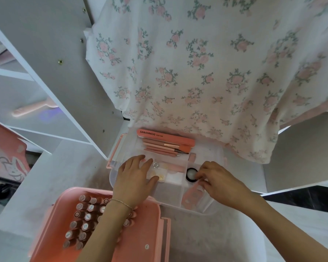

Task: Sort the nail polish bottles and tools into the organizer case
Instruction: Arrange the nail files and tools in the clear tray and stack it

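Observation:
A clear organizer tray with dividers lies in the middle. Its far section holds a pink nail file and several pink brushes. My left hand rests flat on the tray's left side, fingers spread beside small round pieces. My right hand pinches a flat pink tool in the tray's right section, next to a small black-rimmed round jar. The pink case near me holds several nail polish bottles standing upright.
A floral cloth hangs over the far side, touching the tray's back edge. White shelving stands to the left with a pink brush on one shelf. The table surface is white.

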Tool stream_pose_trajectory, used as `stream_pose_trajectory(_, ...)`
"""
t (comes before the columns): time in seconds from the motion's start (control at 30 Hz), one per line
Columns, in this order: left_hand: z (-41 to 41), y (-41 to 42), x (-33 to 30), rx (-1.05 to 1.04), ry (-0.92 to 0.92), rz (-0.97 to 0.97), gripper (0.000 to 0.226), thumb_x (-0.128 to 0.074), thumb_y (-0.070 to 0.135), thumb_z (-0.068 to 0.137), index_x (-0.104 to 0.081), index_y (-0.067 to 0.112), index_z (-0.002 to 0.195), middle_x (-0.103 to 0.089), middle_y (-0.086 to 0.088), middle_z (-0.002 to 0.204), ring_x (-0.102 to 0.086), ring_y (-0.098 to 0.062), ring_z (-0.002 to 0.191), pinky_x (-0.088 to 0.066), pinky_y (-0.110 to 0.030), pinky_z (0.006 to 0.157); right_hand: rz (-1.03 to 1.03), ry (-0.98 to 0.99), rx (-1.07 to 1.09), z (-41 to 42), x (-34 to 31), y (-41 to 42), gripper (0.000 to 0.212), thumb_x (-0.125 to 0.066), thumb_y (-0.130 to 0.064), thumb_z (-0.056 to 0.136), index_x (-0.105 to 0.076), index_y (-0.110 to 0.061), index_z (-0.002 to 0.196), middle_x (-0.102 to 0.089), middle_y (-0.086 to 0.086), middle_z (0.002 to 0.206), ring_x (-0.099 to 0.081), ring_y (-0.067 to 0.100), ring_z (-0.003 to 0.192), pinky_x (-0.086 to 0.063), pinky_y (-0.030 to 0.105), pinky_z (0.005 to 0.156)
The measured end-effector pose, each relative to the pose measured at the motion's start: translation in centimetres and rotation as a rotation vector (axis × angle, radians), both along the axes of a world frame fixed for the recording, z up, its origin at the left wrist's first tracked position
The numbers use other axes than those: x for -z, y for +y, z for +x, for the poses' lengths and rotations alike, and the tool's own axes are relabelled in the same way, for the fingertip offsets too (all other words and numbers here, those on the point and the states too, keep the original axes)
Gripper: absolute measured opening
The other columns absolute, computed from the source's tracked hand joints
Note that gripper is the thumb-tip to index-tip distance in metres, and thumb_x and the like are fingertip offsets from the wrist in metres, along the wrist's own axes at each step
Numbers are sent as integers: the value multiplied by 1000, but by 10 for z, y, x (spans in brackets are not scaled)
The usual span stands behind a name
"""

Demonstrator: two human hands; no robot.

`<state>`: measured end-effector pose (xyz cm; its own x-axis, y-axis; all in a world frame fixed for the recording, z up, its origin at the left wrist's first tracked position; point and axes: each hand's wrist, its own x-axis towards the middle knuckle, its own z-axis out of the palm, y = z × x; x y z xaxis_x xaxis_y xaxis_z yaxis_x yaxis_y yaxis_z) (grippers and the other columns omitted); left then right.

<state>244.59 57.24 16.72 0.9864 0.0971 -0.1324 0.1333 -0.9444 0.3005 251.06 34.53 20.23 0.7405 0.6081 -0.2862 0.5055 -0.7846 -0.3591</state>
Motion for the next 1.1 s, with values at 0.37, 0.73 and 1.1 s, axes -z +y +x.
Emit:
stream_pose_trajectory(0.37,-10,5,-16,-90,-166,-90,27,-60,24,87,-67,12,109,-62,-9,116,-53,-30,113,-40,-42,92,289,-56,191,24,-27,1,16,-52,-8,89,-61,-20,95,-45,-9,95,-41,4,88,-27,6,75)
stream_pose_trajectory(0.73,-18,9,-17,146,73,93,46,-22,38,98,-29,26,142,-18,2,155,-13,-12,141,-11,-33,113,408,260,360,-11,-15,48,11,-54,-17,90,-57,-27,94,-59,-11,81,-59,5,74,-45,12,67)
stream_pose_trajectory(1.1,-33,16,-20,-329,-412,-187,44,-39,33,84,-65,7,108,-59,-15,118,-53,-36,109,-41,-47,92,273,166,247,-25,-2,71,10,-53,-17,89,-62,-17,93,-65,-3,94,-58,11,84,-47,24,75)
